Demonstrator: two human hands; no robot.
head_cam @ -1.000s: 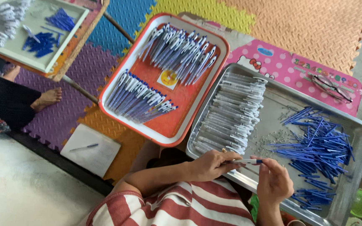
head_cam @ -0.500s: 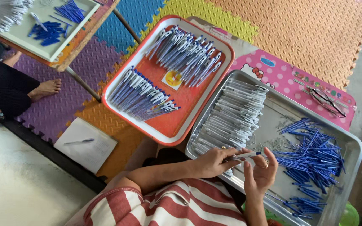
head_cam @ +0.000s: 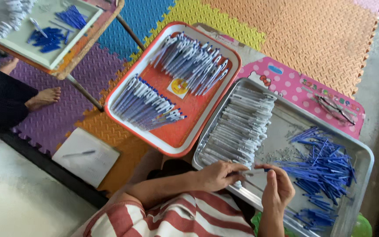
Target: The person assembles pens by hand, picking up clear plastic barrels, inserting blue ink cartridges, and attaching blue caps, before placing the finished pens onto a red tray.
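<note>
Our left hand [head_cam: 218, 174] and right hand [head_cam: 278, 189] meet over the near edge of the metal tray [head_cam: 365, 153], each pinching one end of a single pen [head_cam: 254, 172] held level between them; a blue bit shows at the right-hand end. Both hands are closed around it, fingers narrow.

In the metal tray we see a stack of clear pen barrels [head_cam: 242, 125] on the left and a loose heap of blue refills [head_cam: 323, 169] on the right, with a scatter of small springs [head_cam: 281, 153] between them. The pen sits just above the near end of the barrels.

Beside it, touching its left side, lies a red tray [head_cam: 180, 136] with two rows of assembled pens [head_cam: 145, 103]. A pink dotted mat [head_cam: 294, 85] lies under the metal tray's far side, with a pair of glasses [head_cam: 334, 109] on it. On the foam floor mats [head_cam: 312, 35] to the left, a notepad [head_cam: 86, 156] holds a pen. Another person's bare foot [head_cam: 44, 97] rests near a low bench [head_cam: 73, 66] carrying a third tray.
</note>
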